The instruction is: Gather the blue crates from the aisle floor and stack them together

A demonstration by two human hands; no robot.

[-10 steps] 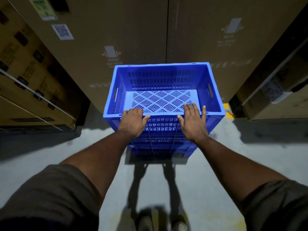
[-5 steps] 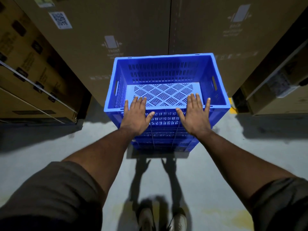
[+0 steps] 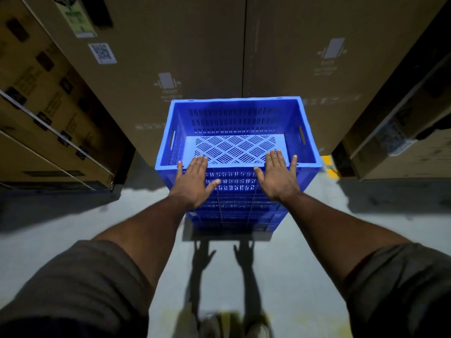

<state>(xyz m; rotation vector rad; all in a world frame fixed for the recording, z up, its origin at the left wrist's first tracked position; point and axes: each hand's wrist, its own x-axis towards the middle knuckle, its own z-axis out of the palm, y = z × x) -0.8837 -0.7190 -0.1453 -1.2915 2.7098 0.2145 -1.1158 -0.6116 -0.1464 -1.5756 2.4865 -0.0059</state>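
A stack of blue perforated crates stands on the aisle floor right in front of tall cardboard boxes; the top crate is empty, and lower crates show beneath its near wall. My left hand hovers flat over the left part of the near rim with fingers spread. My right hand does the same over the right part of that rim. Neither hand grips anything; whether the palms touch the rim I cannot tell.
Two tall cardboard boxes form a wall behind the crates. Strapped cartons line the left side, more cartons the right. A yellow floor mark lies right of the stack. My shoes stand on the grey concrete floor.
Both hands have lifted off the near rim: fingers that were curled over it are now straight and spread. The crate stack has not moved.
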